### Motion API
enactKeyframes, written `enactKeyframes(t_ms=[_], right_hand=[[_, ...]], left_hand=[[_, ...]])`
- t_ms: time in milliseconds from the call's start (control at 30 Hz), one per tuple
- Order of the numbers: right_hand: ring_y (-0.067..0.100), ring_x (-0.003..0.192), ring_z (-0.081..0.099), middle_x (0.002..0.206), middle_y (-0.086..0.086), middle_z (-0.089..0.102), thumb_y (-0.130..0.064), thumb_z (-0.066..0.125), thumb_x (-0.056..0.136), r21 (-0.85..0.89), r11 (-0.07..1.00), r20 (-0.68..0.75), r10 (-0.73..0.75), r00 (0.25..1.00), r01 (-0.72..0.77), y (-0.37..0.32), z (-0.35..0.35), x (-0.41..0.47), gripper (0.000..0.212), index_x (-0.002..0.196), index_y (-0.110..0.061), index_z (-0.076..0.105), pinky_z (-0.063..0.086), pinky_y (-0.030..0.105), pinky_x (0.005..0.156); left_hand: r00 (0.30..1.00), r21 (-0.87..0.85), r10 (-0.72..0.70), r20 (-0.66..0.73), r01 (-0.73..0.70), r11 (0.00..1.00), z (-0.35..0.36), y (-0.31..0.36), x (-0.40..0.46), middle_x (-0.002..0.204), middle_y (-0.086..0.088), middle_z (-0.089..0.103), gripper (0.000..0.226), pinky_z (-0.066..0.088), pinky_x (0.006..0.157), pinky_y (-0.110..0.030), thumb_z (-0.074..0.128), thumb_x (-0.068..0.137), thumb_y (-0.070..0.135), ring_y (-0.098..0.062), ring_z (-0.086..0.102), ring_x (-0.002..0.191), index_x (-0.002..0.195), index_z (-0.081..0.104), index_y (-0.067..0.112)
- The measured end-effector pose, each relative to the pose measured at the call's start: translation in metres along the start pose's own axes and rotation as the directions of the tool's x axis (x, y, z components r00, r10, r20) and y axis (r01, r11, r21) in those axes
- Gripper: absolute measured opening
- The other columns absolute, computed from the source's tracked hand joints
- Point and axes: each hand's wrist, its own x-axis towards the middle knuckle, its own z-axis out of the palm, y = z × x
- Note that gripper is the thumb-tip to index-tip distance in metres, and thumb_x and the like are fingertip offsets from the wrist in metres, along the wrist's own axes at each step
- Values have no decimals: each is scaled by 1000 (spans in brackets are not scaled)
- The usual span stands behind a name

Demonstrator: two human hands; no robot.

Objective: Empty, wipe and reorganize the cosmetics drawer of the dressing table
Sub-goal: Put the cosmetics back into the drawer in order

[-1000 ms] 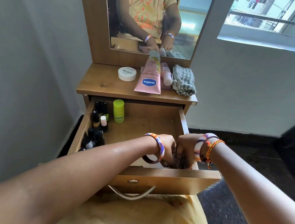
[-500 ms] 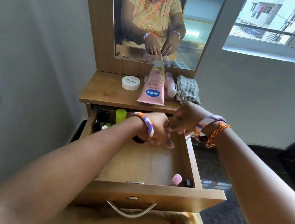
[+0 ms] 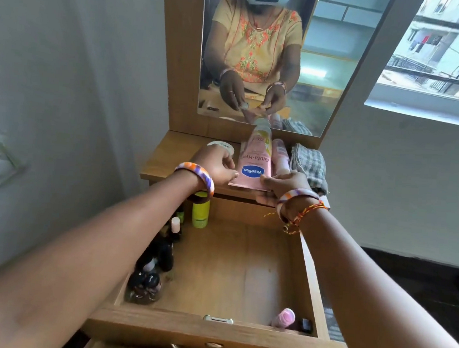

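Observation:
The wooden drawer stands pulled out below the dressing table top. A pink Vaseline tube lies on the top. My left hand hovers at the tube's lower left corner with curled fingers; the mirror shows a small pale item at its fingertips. My right hand pinches the tube's lower right edge, thumb on top. In the drawer a yellow-green bottle and several small dark bottles line the left side. A pink container and a small black item lie in the front right corner.
On the top also sit a white jar, a second pink bottle and a folded checked cloth. The mirror rises behind. A wall is close on the left; a window is at the right.
Both hands have come up out of the drawer's front right corner and moved forward to the tube on the table top. The camera has tilted up.

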Motion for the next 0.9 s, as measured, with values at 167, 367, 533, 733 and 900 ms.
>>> enactKeyframes(t_ms=[167, 367, 533, 733, 900], right_hand=[[9, 40, 64, 85, 14, 64, -5, 61, 88, 99, 995, 96, 8, 995, -18, -12, -21, -21, 23, 105, 11, 59, 55, 21, 40], [15, 57, 66, 85, 14, 66, -6, 60, 88, -204, 976, 186, -32, 982, 70, -30, -65, -51, 29, 114, 6, 60, 55, 19, 44], [20, 70, 60, 92, 16, 69, -14, 59, 90, -680, 720, 220, 16, 975, 142, -38, -88, -67, 22, 108, -4, 65, 58, 26, 65], [13, 63, 58, 93, 15, 63, -9, 55, 94, -787, 603, 232, 94, 968, 130, -15, -82, -68, 27, 119, -3, 62, 55, 16, 50], [18, 72, 62, 92, 13, 64, -9, 53, 95, -808, 574, 242, 121, 963, 131, 13, -71, -56, 26, 118, -6, 63, 57, 24, 62]], left_hand=[[977, -45, 107, -185, -117, 992, -15, 5, -5, 107, -9, 68, 22, 40, 73, -21, 71, 80, 12, -20, 61, 91, 101, 68, 7], [910, 438, 405, -83, -332, 836, -36, 12, -22, 153, -10, 22, 90, 24, 112, -35, 78, 71, 26, -29, 15, 142, 146, 28, 19], [881, 426, 426, 208, -473, 771, -27, 20, -39, 156, -7, 11, 112, 26, 114, -40, 84, 63, 27, -26, 4, 144, 151, 14, 22], [816, 503, 371, 443, -569, 651, 16, 17, -61, 151, -3, 30, 107, 34, 106, -33, 81, 66, 40, -20, 28, 136, 150, 17, 23], [837, 553, 302, 456, -532, 641, 51, -3, -74, 141, -4, 42, 99, 40, 101, -33, 79, 70, 37, -21, 41, 128, 148, 19, 21]])
